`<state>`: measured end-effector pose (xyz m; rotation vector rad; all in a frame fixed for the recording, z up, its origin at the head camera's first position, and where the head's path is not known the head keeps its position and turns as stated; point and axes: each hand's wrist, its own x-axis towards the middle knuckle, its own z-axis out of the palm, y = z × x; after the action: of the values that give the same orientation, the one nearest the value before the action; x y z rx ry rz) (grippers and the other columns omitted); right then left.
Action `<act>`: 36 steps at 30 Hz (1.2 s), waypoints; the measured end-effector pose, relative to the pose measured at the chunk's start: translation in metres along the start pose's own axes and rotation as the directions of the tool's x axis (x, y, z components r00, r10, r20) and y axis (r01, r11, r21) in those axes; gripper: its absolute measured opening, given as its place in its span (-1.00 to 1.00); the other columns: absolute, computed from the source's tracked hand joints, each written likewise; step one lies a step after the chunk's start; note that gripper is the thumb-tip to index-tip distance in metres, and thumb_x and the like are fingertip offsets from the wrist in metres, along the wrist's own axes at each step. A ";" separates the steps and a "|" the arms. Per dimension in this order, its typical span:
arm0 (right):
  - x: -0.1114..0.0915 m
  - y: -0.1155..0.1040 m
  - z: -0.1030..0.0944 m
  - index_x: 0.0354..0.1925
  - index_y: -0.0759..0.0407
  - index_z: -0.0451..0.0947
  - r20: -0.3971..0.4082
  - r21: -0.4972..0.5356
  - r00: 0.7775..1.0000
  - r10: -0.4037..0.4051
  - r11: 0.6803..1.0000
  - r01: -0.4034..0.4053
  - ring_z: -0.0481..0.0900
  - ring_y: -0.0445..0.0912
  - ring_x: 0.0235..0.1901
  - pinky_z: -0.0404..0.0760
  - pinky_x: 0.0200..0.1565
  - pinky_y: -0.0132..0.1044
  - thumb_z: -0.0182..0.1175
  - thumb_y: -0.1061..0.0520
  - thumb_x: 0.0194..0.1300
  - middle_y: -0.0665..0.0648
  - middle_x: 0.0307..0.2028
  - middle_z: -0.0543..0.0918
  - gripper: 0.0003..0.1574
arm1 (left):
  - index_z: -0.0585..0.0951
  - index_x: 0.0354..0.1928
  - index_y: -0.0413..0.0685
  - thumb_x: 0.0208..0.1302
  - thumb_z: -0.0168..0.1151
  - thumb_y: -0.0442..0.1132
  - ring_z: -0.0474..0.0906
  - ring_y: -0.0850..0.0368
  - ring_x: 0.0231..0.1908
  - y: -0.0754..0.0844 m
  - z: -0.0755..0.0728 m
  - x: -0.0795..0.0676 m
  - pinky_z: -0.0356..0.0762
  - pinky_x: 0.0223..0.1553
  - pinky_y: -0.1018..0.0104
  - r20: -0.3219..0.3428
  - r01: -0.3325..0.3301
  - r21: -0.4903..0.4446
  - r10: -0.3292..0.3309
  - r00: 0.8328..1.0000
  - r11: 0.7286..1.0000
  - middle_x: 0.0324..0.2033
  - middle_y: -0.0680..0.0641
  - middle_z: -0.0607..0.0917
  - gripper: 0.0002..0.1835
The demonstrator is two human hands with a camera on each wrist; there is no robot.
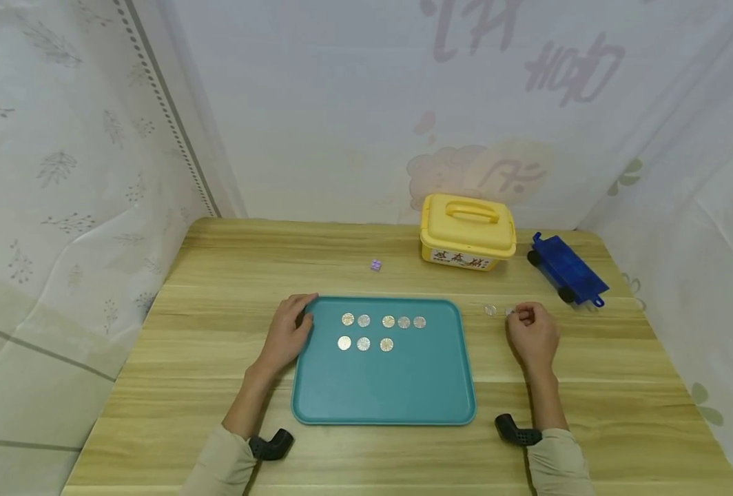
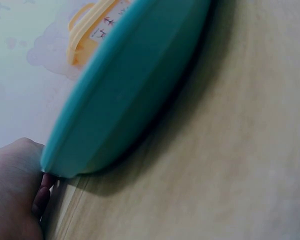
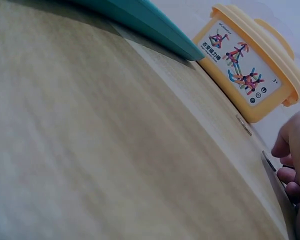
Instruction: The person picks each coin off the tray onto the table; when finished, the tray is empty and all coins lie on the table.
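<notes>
A teal tray (image 1: 422, 386) lies on the table, bearing several coins (image 1: 388, 322) in two rows near its far side. My left hand (image 1: 287, 334) rests at the tray's far left corner, touching the rim with fingers loosely bent; the left wrist view shows the tray's side wall (image 2: 120, 95) beside that hand. To the right of the tray, my right hand (image 1: 535, 335) has its fingers curled and pinches the edge of a coin (image 3: 268, 161) at the table. Another coin (image 1: 490, 310) lies flat just left of it.
A yellow lidded box (image 1: 468, 231) with a handle stands at the back. Right of it is a blue toy wagon (image 1: 568, 269) with black wheels. A small purple brick (image 1: 375, 264) sits behind the tray. White printed cloth hangs around the wooden table (image 1: 230, 275).
</notes>
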<state>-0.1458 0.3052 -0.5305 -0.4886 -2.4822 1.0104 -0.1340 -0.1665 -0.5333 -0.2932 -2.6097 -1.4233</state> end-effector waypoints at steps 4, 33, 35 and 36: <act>-0.001 -0.001 -0.001 -0.27 0.25 0.60 0.046 -0.027 0.998 -0.050 0.998 0.051 0.47 0.03 -0.28 0.22 0.03 -0.02 0.23 0.14 0.18 0.24 -0.34 0.62 -0.81 | 0.52 0.30 -0.17 0.40 0.07 -0.40 0.42 -0.11 0.16 0.000 0.000 0.001 0.34 0.24 -0.07 0.000 0.006 -0.001 -0.006 1.000 1.000 0.17 -0.18 0.59 -0.56; -0.001 0.003 0.002 -0.37 0.28 0.62 -0.066 0.037 0.992 -0.109 0.993 0.112 0.36 -0.26 -0.48 0.29 -0.10 -0.17 0.28 0.16 0.19 0.23 -0.47 0.61 -0.84 | 0.53 0.29 -0.17 0.38 0.09 -0.41 0.43 -0.12 0.17 0.000 0.000 -0.001 0.35 0.24 -0.07 -0.003 0.007 0.004 -0.007 1.000 1.000 0.17 -0.18 0.59 -0.56; -0.001 0.003 0.002 -0.39 0.27 0.63 -0.086 0.022 0.986 -0.140 0.990 0.142 0.35 -0.28 -0.49 0.30 -0.18 -0.22 0.29 0.16 0.18 0.22 -0.49 0.61 -0.85 | 0.52 0.30 -0.17 0.39 0.08 -0.41 0.43 -0.12 0.17 0.000 0.000 -0.001 0.35 0.23 -0.08 -0.003 0.006 0.002 -0.006 1.000 1.000 0.18 -0.18 0.59 -0.56; -0.001 0.002 0.002 -0.40 0.26 0.63 -0.095 0.014 0.983 -0.156 0.987 0.158 0.35 -0.28 -0.50 0.30 -0.21 -0.24 0.29 0.16 0.17 0.22 -0.51 0.62 -0.85 | 0.52 0.30 -0.17 0.39 0.08 -0.41 0.43 -0.12 0.17 0.000 0.001 -0.001 0.36 0.23 -0.08 -0.003 0.006 0.002 -0.006 1.000 1.000 0.18 -0.18 0.58 -0.55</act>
<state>-0.1457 0.3053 -0.5337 -0.3202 -2.3820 0.9288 -0.1331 -0.1659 -0.5334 -0.2829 -2.6117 -1.4221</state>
